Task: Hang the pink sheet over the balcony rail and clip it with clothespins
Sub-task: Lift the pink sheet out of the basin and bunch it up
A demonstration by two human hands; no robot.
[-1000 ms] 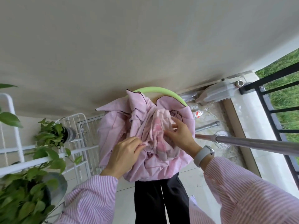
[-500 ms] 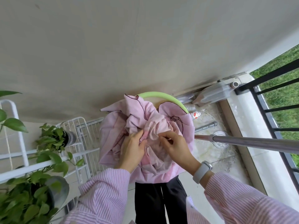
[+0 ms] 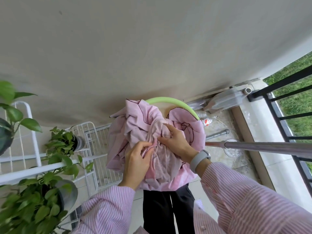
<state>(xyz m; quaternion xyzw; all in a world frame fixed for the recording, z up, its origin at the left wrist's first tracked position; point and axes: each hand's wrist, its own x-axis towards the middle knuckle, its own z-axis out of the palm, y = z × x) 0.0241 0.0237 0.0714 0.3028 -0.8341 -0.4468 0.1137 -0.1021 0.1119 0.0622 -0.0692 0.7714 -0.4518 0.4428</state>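
Observation:
The pink sheet (image 3: pixel 135 130) lies bunched in a heap over a basin with a light green rim (image 3: pixel 175 103), in front of my legs. My left hand (image 3: pixel 137 160) pinches a fold of the sheet near the heap's middle. My right hand (image 3: pixel 175 141), with a grey watch on the wrist, grips the crumpled fabric just to the right of it. The black balcony rail (image 3: pixel 285 81) runs along the right edge of the view. No clothespins are visible.
A shiny metal pole (image 3: pixel 268 147) juts in from the right at hand height. White wire racks (image 3: pixel 91 141) and potted green plants (image 3: pixel 38 196) crowd the left. A plastic bottle (image 3: pixel 207 120) and a clear container (image 3: pixel 226 100) lie on the floor by the wall.
Both hands have worked across the heap, gathering fabric; they now meet closer together at its middle, and the sheet's folds have shifted. The view has tilted slightly.

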